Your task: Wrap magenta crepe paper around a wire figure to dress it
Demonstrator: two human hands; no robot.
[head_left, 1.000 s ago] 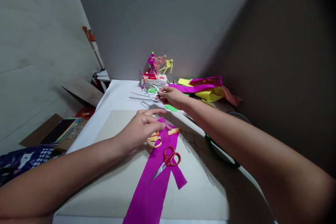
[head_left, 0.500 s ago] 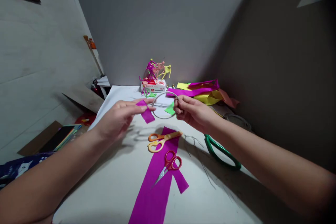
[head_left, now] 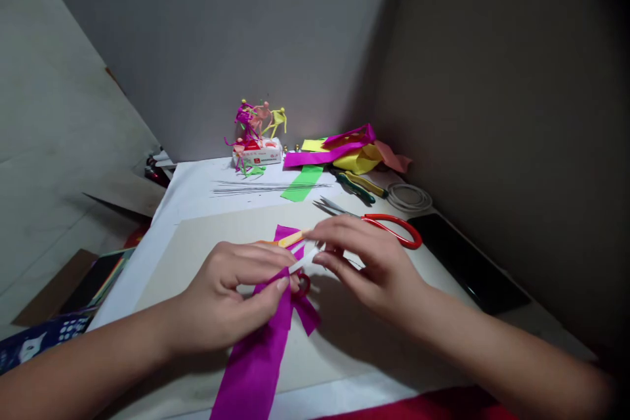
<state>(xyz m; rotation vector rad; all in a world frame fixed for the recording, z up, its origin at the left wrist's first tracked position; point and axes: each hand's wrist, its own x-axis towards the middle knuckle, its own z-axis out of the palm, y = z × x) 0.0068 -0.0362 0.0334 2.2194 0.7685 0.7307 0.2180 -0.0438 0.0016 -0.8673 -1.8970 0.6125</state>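
Note:
My left hand (head_left: 246, 289) is closed, pinching a small piece of purple crepe paper (head_left: 280, 305) between thumb and fingers. My right hand (head_left: 369, 262) is closed too, its thumb and fingertips on a narrow white strip (head_left: 301, 262) that reaches to the paper's top edge. Whether this strip is loose or part of a roll, I cannot tell. Under the hands lies a long purple crepe paper strip (head_left: 251, 374). Orange-handled scissors (head_left: 293, 238) and small red-handled scissors (head_left: 304, 284) rest there, mostly hidden by my hands.
Large red-handled scissors (head_left: 394, 226) lie beyond my right hand, near a black phone (head_left: 467, 262). Farther back are pliers (head_left: 361, 187), a wire coil (head_left: 409, 197), thin wires (head_left: 260, 189), green paper (head_left: 302, 184), coloured crepe paper (head_left: 344, 151) and small figures (head_left: 256, 118) on a box (head_left: 260, 152).
Both hands have come down and nearer to me, over the purple strip. The thin ring in my right hand no longer shows as a ring; a white strip is now at its fingertips. My view has shifted.

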